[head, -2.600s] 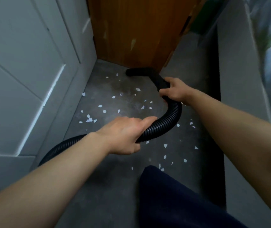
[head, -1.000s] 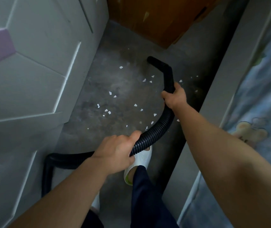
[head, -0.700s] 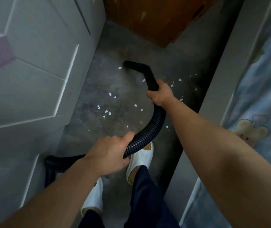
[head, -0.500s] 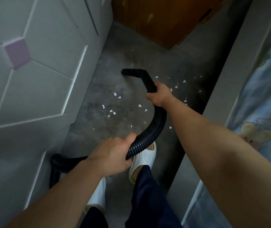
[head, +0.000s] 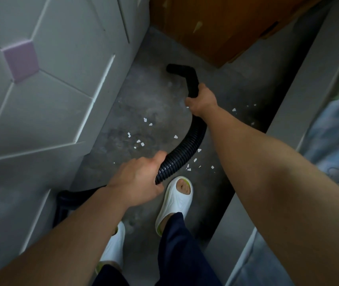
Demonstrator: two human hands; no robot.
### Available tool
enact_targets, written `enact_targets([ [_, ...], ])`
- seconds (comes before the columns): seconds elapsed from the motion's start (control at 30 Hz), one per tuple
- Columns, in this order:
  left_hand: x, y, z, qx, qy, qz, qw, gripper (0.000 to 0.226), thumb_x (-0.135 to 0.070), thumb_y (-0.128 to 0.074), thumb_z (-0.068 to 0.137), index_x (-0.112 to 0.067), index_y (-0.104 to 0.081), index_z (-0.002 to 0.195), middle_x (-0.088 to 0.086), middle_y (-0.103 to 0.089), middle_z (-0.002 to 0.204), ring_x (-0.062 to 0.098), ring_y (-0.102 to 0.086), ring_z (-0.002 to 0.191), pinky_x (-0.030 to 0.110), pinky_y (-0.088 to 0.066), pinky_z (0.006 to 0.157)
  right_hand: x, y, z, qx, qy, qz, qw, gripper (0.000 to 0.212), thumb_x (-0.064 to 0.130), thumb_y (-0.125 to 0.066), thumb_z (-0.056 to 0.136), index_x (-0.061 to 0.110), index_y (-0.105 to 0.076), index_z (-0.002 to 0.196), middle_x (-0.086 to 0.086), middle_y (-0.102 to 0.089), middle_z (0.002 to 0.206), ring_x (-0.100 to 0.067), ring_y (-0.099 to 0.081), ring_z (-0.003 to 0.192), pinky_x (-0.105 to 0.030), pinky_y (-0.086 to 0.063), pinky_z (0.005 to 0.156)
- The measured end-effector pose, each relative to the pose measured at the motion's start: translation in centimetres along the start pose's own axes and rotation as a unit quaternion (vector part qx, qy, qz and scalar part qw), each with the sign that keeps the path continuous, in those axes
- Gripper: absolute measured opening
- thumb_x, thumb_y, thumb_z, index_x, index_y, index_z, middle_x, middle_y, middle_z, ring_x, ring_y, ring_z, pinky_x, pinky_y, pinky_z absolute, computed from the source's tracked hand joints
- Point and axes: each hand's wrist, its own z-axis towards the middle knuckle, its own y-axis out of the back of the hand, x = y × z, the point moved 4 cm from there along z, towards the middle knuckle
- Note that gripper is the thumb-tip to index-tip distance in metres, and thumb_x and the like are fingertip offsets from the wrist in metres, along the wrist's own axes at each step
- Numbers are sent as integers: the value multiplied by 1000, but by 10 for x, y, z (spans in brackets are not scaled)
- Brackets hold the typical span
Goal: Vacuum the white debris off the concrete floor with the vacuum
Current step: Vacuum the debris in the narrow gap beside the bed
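A black ribbed vacuum hose curves across the grey concrete floor. Its smooth bent nozzle points left, low over bare floor near the white cabinet. My right hand grips the nozzle tube just behind the bend. My left hand grips the ribbed hose lower down, above my feet. Several small white debris chips lie left of the hose, more white chips by my right slipper, and a few scattered chips to the right of my right hand.
White panelled cabinet doors wall in the left side. A brown wooden door closes the far end. A grey bed frame with patterned bedding runs along the right. My feet in white slippers stand on the narrow floor strip.
The nozzle has swept left and farther away across the floor; the chips that lay near it at the far end are gone. Both hands keep their grip on the hose.
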Motion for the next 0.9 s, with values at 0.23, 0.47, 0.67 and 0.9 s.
enact_targets([
  [0.23,-6,-2,-31,62,-30,-16,997,48,-30,-62,73,-35,-35,113,-10,-48,73,18,-49,64,26,-38,58,-16,-12,-47,38,18,-17,999,49,18,-63,86,9,-50,132,-13,-59,119,-26,-58,101,-32,-47,82],
  [0.47,-12,-22,-86,138,-53,-53,988,48,-27,-63,74,-32,-42,116,-11,-46,69,15,-54,65,24,-40,56,-34,-47,-110,120,21,-77,990,45,20,-65,86,10,-53,129,-12,-60,118,-25,-57,102,-27,-40,78],
  [0.67,-7,-38,-133,176,-73,-24,981,44,-28,-62,72,-33,-43,111,-6,-53,70,17,-58,64,31,-49,57,-48,-78,-162,141,27,-92,985,43,19,-66,85,10,-54,126,-12,-60,118,-26,-57,105,-25,-37,77],
  [0.9,14,-41,-168,179,-66,-6,982,45,-27,-62,71,-30,-43,112,-7,-51,69,15,-54,62,24,-40,50,-40,-112,-185,127,15,-69,989,45,20,-65,86,11,-52,129,-12,-59,121,-28,-57,111,-27,-41,82],
])
